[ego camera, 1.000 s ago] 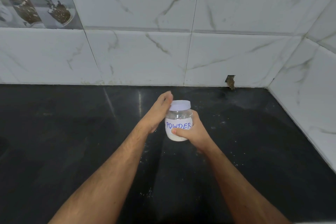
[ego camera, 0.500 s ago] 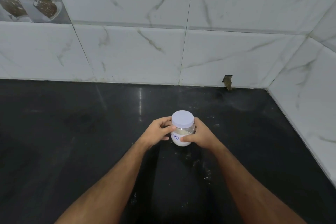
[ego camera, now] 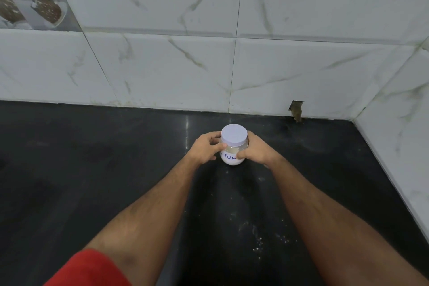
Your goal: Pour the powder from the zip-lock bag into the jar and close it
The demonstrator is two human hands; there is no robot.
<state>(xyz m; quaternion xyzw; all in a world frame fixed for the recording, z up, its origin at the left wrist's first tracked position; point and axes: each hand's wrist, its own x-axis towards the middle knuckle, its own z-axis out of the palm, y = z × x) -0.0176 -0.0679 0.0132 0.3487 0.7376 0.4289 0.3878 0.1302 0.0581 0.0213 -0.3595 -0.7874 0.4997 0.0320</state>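
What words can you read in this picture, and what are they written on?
"POW": blue handwriting on the white label of the jar; the right hand covers the remaining letters.
The lid shows no writing.
The picture tile on the wall shows no readable text.

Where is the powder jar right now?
In the head view the jar stands lidded on the black counter, centre frame near the tiled back wall, gripped between the left hand and right hand.

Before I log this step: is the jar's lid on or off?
On. The white lid sits flat over the jar, which stands upright on the counter. Whether it is screwed tight cannot be told.
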